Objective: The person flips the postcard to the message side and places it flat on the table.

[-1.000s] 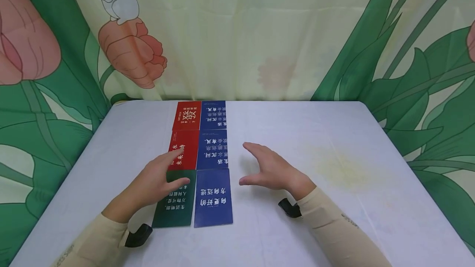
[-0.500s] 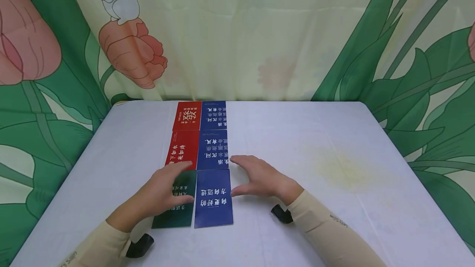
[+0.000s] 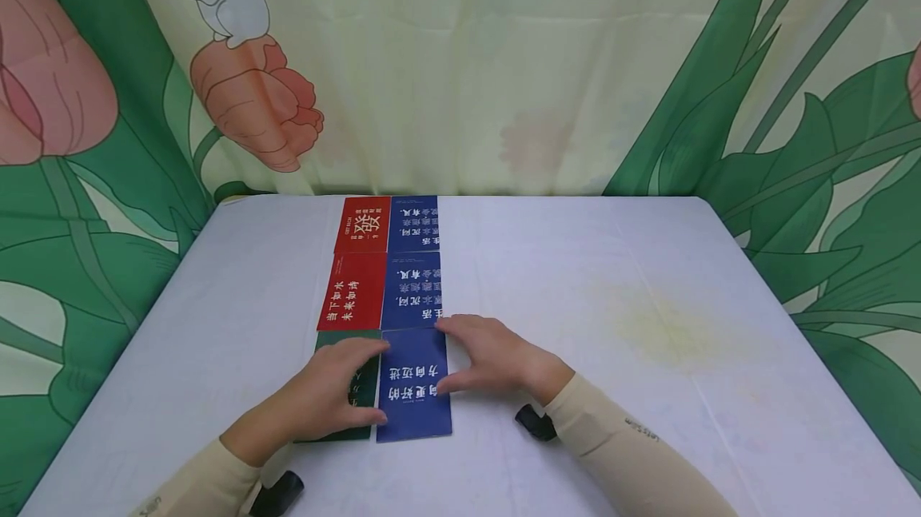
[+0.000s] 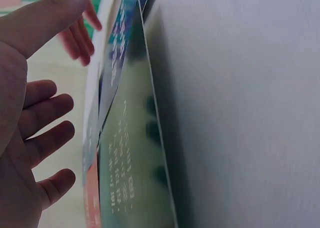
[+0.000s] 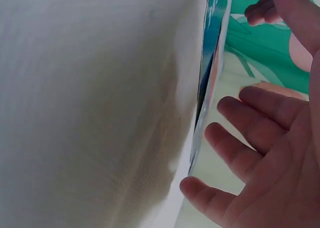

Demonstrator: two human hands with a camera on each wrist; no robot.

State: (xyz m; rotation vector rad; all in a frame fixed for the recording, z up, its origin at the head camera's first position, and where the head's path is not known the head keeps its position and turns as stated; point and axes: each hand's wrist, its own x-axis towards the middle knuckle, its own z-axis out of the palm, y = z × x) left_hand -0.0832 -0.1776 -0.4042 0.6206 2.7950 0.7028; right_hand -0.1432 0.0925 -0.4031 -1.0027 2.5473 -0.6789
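Both hands hover around the near blue card (image 3: 412,409), which lies flat with white writing on it. My left hand (image 3: 324,389) is over the green card (image 3: 334,429) and hides most of it; its thumb and fingertips reach the blue card's left edge in the head view. On the other side, my right hand (image 3: 496,357) has its fingertips at the blue card's right edge. In the left wrist view the left fingers (image 4: 50,108) are spread and hold nothing. The right fingers (image 5: 235,148) are likewise apart and loosely bent in the right wrist view.
Behind the near pair lie a red card (image 3: 350,285) and a blue card (image 3: 412,285), then another red card (image 3: 363,225) and blue card (image 3: 413,225) at the far edge. All rest on a white-covered table (image 3: 576,277). A patterned curtain (image 3: 460,69) hangs behind.
My right hand has moved left and slightly toward me, up to the near blue card. The left hand has moved right and nearer, uncovering the middle red card. The cards have not moved.
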